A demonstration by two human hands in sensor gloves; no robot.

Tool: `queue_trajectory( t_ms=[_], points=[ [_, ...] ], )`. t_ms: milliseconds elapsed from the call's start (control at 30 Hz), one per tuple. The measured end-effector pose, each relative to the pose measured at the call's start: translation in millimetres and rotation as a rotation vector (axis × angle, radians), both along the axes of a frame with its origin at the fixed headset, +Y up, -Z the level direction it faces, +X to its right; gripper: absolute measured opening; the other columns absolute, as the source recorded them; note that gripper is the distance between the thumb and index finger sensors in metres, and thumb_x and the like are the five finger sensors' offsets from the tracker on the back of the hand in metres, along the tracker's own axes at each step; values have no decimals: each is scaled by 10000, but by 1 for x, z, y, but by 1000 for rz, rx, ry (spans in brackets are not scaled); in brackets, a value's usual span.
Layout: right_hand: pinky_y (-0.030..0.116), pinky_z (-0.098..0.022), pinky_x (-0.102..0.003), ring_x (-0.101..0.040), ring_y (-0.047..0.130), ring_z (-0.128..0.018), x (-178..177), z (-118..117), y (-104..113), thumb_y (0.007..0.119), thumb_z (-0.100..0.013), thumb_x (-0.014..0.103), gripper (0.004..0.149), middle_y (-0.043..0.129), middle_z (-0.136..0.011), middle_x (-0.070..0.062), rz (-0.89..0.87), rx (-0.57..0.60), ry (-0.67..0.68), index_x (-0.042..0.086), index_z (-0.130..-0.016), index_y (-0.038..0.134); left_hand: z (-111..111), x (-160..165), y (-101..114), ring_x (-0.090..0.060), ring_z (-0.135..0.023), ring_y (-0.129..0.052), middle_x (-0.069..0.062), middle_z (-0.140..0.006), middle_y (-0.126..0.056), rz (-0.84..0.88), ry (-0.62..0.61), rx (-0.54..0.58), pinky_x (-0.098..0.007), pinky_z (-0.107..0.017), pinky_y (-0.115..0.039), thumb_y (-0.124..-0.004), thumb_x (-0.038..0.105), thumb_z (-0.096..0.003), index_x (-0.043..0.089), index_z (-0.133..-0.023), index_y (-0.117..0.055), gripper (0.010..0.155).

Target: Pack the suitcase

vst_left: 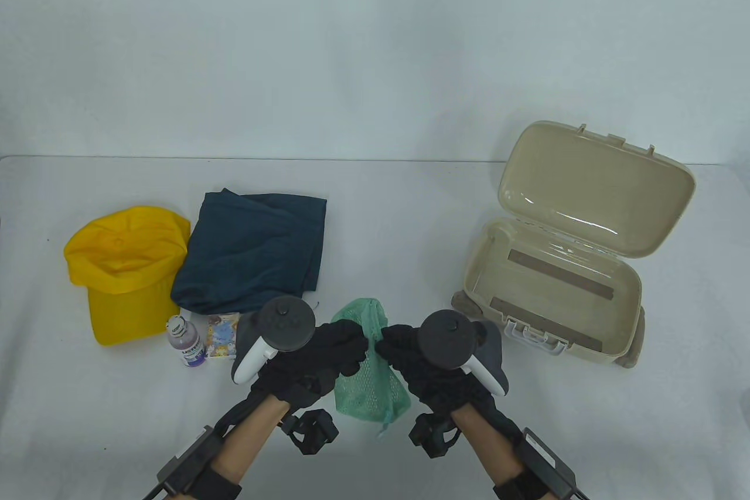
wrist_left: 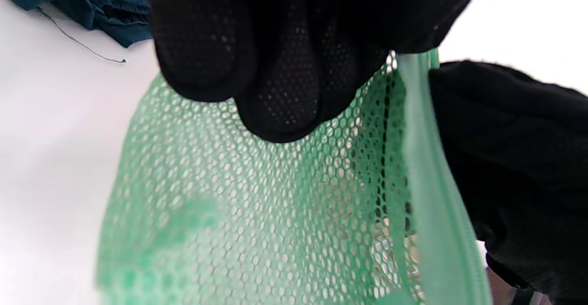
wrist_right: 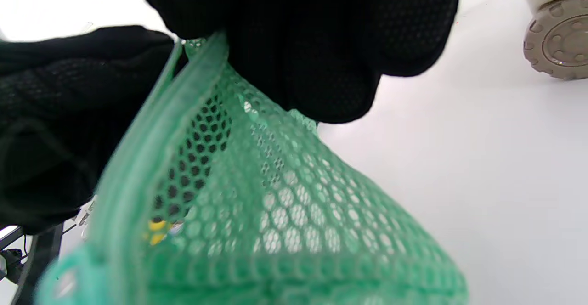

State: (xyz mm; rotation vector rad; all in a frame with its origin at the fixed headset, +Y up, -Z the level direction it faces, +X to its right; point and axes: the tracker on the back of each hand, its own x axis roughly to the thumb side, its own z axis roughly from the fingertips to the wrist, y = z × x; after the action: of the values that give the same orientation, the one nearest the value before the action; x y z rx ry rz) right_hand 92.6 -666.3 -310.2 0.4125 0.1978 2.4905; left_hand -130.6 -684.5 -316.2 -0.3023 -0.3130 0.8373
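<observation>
A: Far L on table (vst_left: 375,201): yellow cap (vst_left: 126,268), crown up, brim toward near edge. Just R of it, folded dark teal cloth (vst_left: 252,251), edge touching cap.

B: Below cloth?

A: Small bottle (vst_left: 186,344), purple liquid, upright. Beside it a printed packet (vst_left: 222,336), flat, partly under L tracker.

B: Hands?

A: Centre, near edge. Left hand (vst_left: 328,350) pinching L side of green mesh bag (vst_left: 369,388) at its top; fingers (wrist_left: 275,66) curled over netting in left wrist view. Right hand (vst_left: 413,356) gripping same bag top from R side; fingers (wrist_right: 321,43) clamped on hem strip in right wrist view. Hands nearly touching. Bag between them, lower part near tabletop; resting or lifted, can't tell. Cord end trailing at bottom. Something yellow inside, seen thru mesh, too blurred to ID.

B: R side?

A: Beige suitcase (vst_left: 562,283), well apart from bag, lid up and leaning back. White latch at front rim. Grey wheel (wrist_right: 558,43) at corner nearest R hand. Grey item behind R tracker, unclear.
</observation>
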Motion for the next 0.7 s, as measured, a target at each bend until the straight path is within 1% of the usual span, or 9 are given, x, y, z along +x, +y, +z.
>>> queue_trajectory(
  t_ms=[67,100,167,267,300,367,467,567,700],
  points=[
    [881,-452,-372,-191,1039,-572,0,-1,-2,733,-518,440,437,1004,-698,-5,-31,-36,14,161,-837,838,0,-1,-1,-198,-655,-1025,-50,-875,-897,10,19,-4,-353,-482,-876,-694,457,-549,208,-941,-759,468],
    [879,-459,-373,-198,1034,-584,-1,-1,-4,734,-520,438,437,996,-711,-9,-55,-62,31,162,-844,831,1,0,-3,-235,-713,-1000,-90,-933,-855,21,21,-27,-366,-494,-870,-670,528,-534,172,-998,-704,586],
    [872,-475,-373,-219,1017,-637,-3,-1,-6,729,-524,434,434,975,-761,-7,-82,-93,49,181,-867,810,1,2,-7,-297,-753,-965,-159,-980,-800,27,16,-80,-402,-507,-853,-654,601,-505,109,-1042,-653,729],
    [854,-520,-387,-252,975,-740,-5,0,-8,697,-538,418,421,925,-857,-3,-115,-123,101,223,-905,764,0,2,-15,-340,-799,-936,-214,-1047,-726,34,-18,-149,-424,-524,-846,-622,636,-499,69,-1110,-541,838],
    [850,-537,-391,-257,963,-766,-5,-1,-8,678,-544,421,419,906,-887,-1,-128,-130,123,237,-915,744,-1,1,-20,-341,-815,-927,-215,-1064,-709,80,-41,-183,-430,-533,-841,-613,641,-501,78,-1126,-512,847],
    [836,-571,-400,-275,934,-816,-4,-3,-11,635,-564,417,415,865,-935,-13,-228,-205,193,240,-934,698,-3,0,-29,-362,-841,-896,-234,-1091,-662,204,-62,-303,-449,-548,-820,-608,648,-498,71,-1140,-467,875],
    [797,-624,-419,-277,905,-839,-3,-6,-15,578,-590,414,420,826,-953,-32,-348,-293,263,216,-956,638,-3,2,-37,-338,-834,-902,-209,-1087,-674,323,-118,-383,-440,-562,-811,-593,660,-495,83,-1144,-458,878],
    [779,-650,-420,-271,898,-813,1,-10,-20,543,-606,409,417,811,-946,-43,-441,-352,311,208,-967,597,-1,6,-43,-309,-815,-897,-164,-1084,-677,427,-159,-441,-413,-573,-806,-595,658,-491,130,-1147,-452,854],
    [820,-613,-383,-229,940,-757,10,-15,-18,548,-613,423,415,833,-901,-18,-495,-347,250,201,-961,597,-4,5,-44,-219,-756,-949,-90,-1047,-724,429,-146,-412,-348,-554,-842,-647,573,-512,180,-1120,-509,737]
  ],
)
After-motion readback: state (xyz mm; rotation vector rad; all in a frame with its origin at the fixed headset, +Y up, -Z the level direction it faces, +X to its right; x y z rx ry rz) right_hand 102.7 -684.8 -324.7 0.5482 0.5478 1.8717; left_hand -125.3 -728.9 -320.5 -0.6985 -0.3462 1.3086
